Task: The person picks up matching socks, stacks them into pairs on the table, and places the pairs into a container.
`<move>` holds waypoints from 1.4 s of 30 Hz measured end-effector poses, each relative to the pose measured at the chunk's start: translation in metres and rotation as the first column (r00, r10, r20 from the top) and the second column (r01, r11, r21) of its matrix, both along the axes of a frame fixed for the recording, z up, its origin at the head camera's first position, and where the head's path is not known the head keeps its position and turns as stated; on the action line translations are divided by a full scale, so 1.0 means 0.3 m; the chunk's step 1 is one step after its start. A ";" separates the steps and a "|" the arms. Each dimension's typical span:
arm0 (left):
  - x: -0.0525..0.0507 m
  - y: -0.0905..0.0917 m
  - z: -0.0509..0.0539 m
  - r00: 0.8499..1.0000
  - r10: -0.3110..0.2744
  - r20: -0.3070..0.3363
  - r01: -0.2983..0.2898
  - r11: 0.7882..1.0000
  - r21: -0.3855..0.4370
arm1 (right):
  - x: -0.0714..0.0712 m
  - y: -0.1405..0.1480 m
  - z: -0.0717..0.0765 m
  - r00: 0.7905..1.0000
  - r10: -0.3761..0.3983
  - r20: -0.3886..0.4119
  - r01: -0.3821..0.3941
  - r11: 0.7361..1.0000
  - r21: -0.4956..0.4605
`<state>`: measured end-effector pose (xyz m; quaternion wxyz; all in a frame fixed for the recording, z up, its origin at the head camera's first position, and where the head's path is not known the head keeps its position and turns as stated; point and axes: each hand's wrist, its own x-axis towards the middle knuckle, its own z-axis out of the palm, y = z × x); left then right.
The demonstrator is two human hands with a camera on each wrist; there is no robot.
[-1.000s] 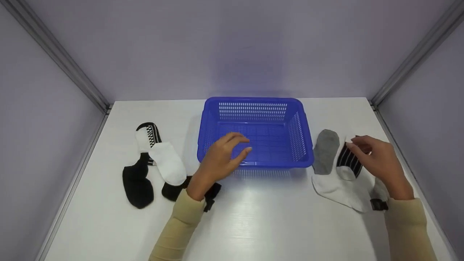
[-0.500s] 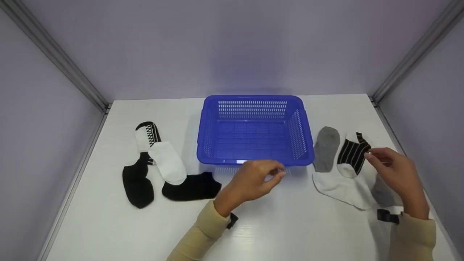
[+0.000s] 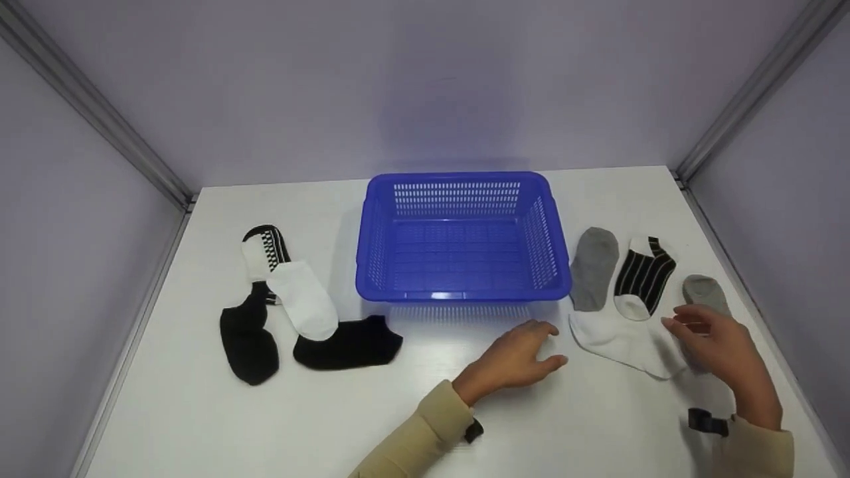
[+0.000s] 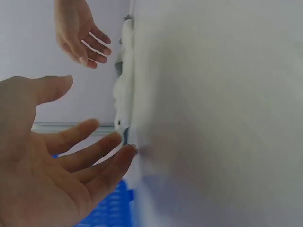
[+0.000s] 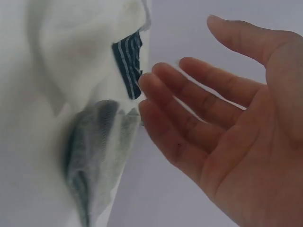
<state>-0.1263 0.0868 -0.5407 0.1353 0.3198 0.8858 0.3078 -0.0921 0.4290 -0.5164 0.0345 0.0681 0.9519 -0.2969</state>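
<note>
Tan sleeves (image 3: 415,431): reach in from the bottom edge of the head view.
Left hand (image 3: 512,360): over the table (image 3: 199,425), left of the white crew sock (image 3: 614,340); fingers parted, thumb apart, holding nothing.
Right hand (image 3: 720,342): over the outer grey sock (image 3: 705,289), partly hiding it; fingers relaxed and slightly bent, gripping nothing.
Black socks (image 3: 348,344): two, on the left side; the plain white sock (image 3: 307,302) overlaps the nearer-to-centre one.
Striped sock (image 3: 644,275): beyond the white crew sock, its pale end meeting it.
Inner grey sock (image 3: 594,269): between striped sock and basket.
Blue basket (image 3: 392,293): mid-table, between both sock groups.
Checkered sock (image 3: 255,255): far left, its lower end meeting the plain white sock.
Back wall (image 3: 451,86): behind the basket.
</note>
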 end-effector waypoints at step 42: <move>-0.044 -0.002 -0.047 0.977 0.095 -0.192 -0.145 0.952 -0.268 | 0.007 -0.320 -0.066 0.954 0.053 0.294 -0.051 0.999 -0.016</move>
